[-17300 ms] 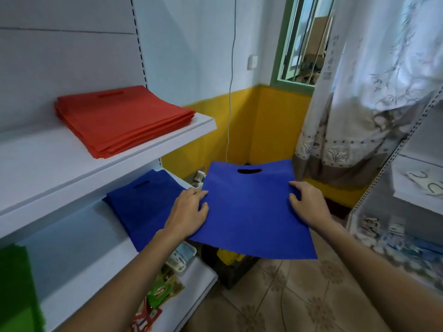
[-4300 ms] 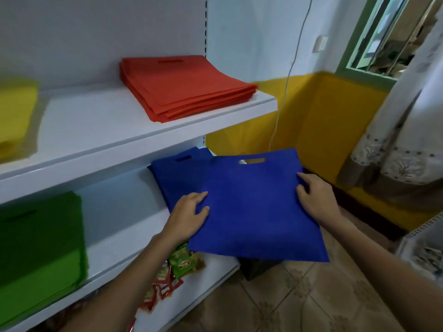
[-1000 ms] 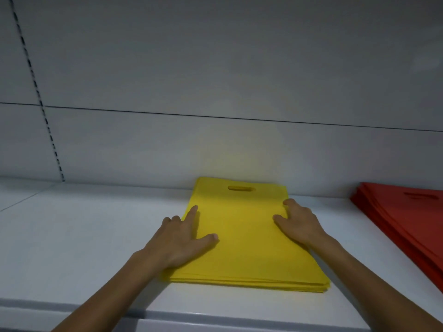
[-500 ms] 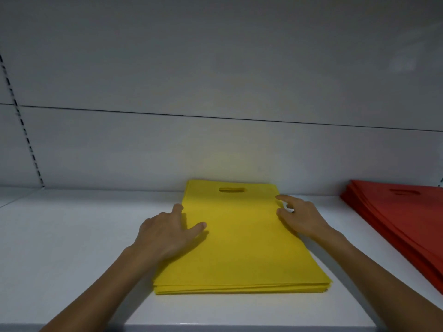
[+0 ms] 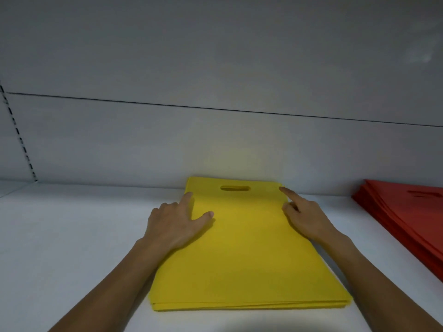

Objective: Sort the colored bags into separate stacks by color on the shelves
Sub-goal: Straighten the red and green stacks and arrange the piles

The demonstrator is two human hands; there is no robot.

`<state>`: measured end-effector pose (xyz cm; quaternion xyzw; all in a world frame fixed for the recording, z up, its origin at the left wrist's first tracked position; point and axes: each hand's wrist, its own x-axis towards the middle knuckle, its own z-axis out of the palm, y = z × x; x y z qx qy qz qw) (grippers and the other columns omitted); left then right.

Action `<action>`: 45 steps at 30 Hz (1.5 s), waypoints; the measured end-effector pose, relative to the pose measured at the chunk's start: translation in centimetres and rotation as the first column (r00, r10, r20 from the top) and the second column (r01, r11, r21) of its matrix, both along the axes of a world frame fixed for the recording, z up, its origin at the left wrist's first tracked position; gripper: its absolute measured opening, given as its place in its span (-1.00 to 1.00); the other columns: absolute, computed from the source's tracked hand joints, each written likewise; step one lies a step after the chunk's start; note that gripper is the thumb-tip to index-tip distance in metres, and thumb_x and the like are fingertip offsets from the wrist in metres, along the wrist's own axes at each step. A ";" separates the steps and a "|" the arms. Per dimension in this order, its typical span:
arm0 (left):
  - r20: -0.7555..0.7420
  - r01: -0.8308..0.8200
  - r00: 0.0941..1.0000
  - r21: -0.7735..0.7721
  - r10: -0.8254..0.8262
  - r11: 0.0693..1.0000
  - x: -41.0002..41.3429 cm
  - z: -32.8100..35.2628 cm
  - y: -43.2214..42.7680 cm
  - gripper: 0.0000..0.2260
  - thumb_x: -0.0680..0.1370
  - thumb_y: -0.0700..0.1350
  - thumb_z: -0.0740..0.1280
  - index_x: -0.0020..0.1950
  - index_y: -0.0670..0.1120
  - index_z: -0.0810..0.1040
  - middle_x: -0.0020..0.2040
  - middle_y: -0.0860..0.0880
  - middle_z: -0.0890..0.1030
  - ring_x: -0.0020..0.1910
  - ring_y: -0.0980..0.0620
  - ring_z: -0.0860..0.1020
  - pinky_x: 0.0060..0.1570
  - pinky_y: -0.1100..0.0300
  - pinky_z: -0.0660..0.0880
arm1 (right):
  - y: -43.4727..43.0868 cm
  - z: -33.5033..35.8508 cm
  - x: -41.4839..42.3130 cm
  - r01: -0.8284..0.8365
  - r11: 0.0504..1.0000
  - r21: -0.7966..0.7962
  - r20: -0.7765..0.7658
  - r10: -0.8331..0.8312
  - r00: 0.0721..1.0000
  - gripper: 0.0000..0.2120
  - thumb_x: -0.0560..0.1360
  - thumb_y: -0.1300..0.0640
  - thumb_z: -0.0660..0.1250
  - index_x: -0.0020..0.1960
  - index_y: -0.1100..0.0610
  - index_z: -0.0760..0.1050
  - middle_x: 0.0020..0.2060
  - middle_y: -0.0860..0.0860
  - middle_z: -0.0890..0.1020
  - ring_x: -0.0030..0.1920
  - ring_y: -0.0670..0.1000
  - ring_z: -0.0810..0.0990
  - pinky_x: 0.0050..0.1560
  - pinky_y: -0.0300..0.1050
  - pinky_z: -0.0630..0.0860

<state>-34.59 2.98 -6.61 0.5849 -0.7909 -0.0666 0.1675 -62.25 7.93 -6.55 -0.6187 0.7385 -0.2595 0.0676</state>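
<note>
Evidently well advanced: two sorted stacks lie on the shelf point(image 5: 72, 236). One yellow stack point(image 5: 244, 255) sits centre, against the back panel, and one red stack point(image 5: 407, 216) sits well apart at right. Bags per stack cannot be counted. Left hand point(image 5: 175, 226) and right hand point(image 5: 306, 221) flank the yellow stack, each grip spread, fingers resting along its side edges, pinching nothing. Judged remaining: squaring the edges. Other colours are out of view.

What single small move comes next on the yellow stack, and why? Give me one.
Probably press both hands inward to square the yellow stack. The left hand rests on its left edge and the right hand touches its right edge near the handle end, so they bracket it. The layers at its near edge look slightly stepped. The red stack lies apart, out of the way.
</note>
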 end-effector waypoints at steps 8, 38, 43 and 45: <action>0.037 0.043 0.998 -0.052 -0.041 0.998 1.1 0.2 0.8 -0.34 0.42 0.42 0.04 0.46 0.19 0.05 0.30 -0.01 0.44 0.27 -0.03 0.40 0.12 0.13 0.34 | 1.1 0.3 0.8 -0.010 1.000 0.027 -0.169 0.014 0.986 -0.59 0.62 0.04 0.03 0.46 -0.04 0.15 -0.35 -0.02 0.47 -0.26 -0.02 0.47 -0.25 -0.18 0.34; 0.053 0.090 0.994 0.101 -0.096 0.991 5.5 0.7 11.9 0.18 -0.19 0.65 -0.33 0.42 0.28 -0.09 0.10 0.14 0.37 0.05 0.13 0.33 -0.13 0.24 0.27 | 11.6 3.3 3.9 -0.065 0.959 0.278 0.093 0.041 0.995 -0.23 0.25 -0.42 0.13 0.42 -0.19 0.18 0.02 -0.06 0.53 -0.03 -0.09 0.50 -0.18 -0.37 0.36; 0.109 0.099 0.987 0.137 -0.115 0.986 5.9 1.0 12.9 -0.02 0.12 0.59 0.09 0.44 0.25 -0.14 0.23 0.17 0.35 0.16 0.15 0.30 -0.13 0.25 0.26 | 14.8 2.6 3.4 -0.200 0.957 0.211 0.201 0.158 0.967 -0.04 -0.08 -0.66 0.16 0.28 -0.36 0.20 0.03 -0.35 0.42 0.03 -0.33 0.45 -0.11 -0.40 0.43; 0.126 0.044 0.991 0.074 -0.053 0.996 5.2 1.0 13.0 -0.14 0.31 0.45 0.19 0.45 0.19 -0.15 0.19 0.12 0.39 0.13 0.11 0.34 -0.15 0.23 0.27 | 14.8 1.9 3.3 -0.187 0.964 0.188 0.150 0.160 0.976 0.07 -0.20 -0.68 0.13 0.28 -0.35 0.20 0.02 -0.36 0.40 0.00 -0.32 0.45 -0.17 -0.40 0.42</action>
